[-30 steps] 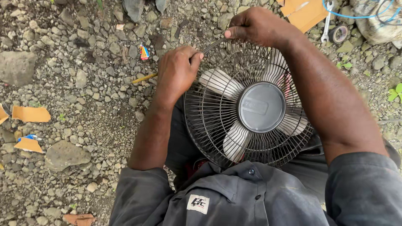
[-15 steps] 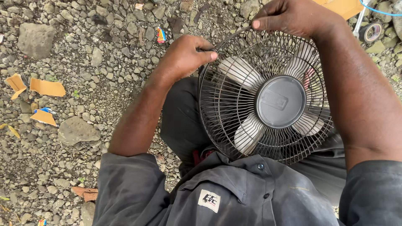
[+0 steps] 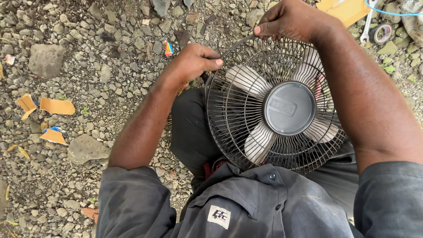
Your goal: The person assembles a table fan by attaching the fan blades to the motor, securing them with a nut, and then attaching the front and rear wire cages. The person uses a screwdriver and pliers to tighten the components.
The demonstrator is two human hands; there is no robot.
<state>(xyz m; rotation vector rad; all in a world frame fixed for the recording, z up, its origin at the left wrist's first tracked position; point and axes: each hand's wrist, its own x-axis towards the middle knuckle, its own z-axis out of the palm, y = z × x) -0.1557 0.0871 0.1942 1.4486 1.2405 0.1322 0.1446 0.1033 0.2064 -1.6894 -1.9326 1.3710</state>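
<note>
Fan (image 3: 275, 105) on seated person's lap, face up: round black wire grille, grey hub cap, pale blades beneath. Left hand (image 3: 194, 61) pinches grille rim at fan's upper left; right hand (image 3: 291, 20) clamped on rim at top. Gravel ground (image 3: 88, 66) beyond fan, rough stones, torn cardboard scraps (image 3: 56, 106) well left. Tape roll (image 3: 380, 33) and spanner (image 3: 367, 22) upper right of fan.

Outdoor ground (image 3: 110, 66) of grey gravel and small stones, daylight; larger rocks (image 3: 45, 59) at left; torn orange cardboard scraps (image 3: 57, 106) near left edge; tape roll (image 3: 380, 33), spanner (image 3: 368, 21) at top right corner
</note>
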